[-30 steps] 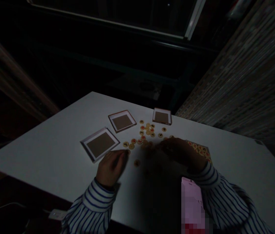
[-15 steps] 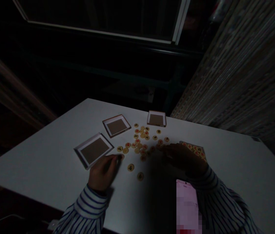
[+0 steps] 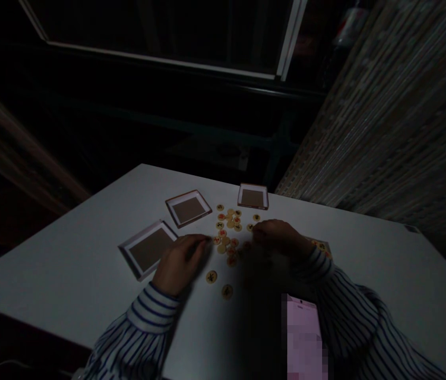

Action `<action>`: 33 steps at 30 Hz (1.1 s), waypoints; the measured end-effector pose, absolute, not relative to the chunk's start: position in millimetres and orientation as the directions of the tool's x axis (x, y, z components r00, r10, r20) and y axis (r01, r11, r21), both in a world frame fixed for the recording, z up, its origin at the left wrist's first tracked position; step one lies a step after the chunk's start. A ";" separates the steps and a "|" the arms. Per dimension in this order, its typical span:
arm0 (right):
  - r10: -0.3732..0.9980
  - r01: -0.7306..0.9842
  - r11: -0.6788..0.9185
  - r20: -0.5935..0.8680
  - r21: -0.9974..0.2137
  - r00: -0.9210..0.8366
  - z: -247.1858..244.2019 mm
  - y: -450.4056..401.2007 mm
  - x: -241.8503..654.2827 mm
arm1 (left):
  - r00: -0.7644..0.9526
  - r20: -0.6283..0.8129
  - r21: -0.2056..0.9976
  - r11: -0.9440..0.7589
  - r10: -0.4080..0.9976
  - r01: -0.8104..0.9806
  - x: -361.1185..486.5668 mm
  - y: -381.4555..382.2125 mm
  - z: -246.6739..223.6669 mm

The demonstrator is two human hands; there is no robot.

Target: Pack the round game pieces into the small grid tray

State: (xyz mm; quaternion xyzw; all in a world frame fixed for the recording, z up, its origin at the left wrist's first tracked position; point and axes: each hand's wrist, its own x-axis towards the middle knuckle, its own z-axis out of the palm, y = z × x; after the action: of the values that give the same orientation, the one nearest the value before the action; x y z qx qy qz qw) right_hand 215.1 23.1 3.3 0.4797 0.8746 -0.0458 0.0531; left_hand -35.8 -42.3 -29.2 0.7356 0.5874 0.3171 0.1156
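Observation:
Round wooden pieces (image 3: pixel 225 241) with red or black marks lie scattered mid-table, some face down. My left hand (image 3: pixel 181 261) reaches over the pieces' left side, thumb and forefinger close together; whatever is between them is too dark to make out. To the right, my right hand (image 3: pixel 280 237) is low over the pieces with its fingers curled together, and its fingertips are in shadow. Partly hidden behind that hand and sleeve is a box (image 3: pixel 328 246) holding more pieces. Two single pieces, one a black-marked piece (image 3: pixel 211 276), lie nearer me.
Three shallow trays stand on the white table (image 3: pixel 68 258): a large tray (image 3: pixel 149 248) at left, a middle tray (image 3: pixel 188 209) and a small tray (image 3: pixel 253 197) at the back. A lit phone (image 3: pixel 305 338) lies near my right sleeve. Strand curtains hang beyond the table.
My left hand has moved right and slightly up, over the left pieces. My right hand has moved a little left and up, off the box side. Fewer pieces show around both hands.

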 end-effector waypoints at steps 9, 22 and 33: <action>0.829 0.837 0.546 -0.123 -0.036 -0.546 -3.2 68.0 182.4 | 0.217 0.231 0.559 -0.312 0.948 0.768 -4.4 31.0 -29.2; 0.768 0.778 0.628 -0.135 -0.034 -0.626 -9.7 86.6 176.0 | 0.257 0.227 0.478 -0.337 0.939 0.811 10.9 57.1 -38.9; 0.759 0.769 0.638 -0.144 -0.033 -0.635 -7.7 89.2 175.9 | 0.234 0.227 0.538 -0.322 0.945 0.779 10.7 59.2 -39.4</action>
State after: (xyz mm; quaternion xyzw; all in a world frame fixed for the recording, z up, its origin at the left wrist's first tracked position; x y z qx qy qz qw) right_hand 175.9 89.2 -7.7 0.4230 0.9031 -0.0457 0.0583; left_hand 10.7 59.2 -39.4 0.7694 0.5602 0.2628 0.1581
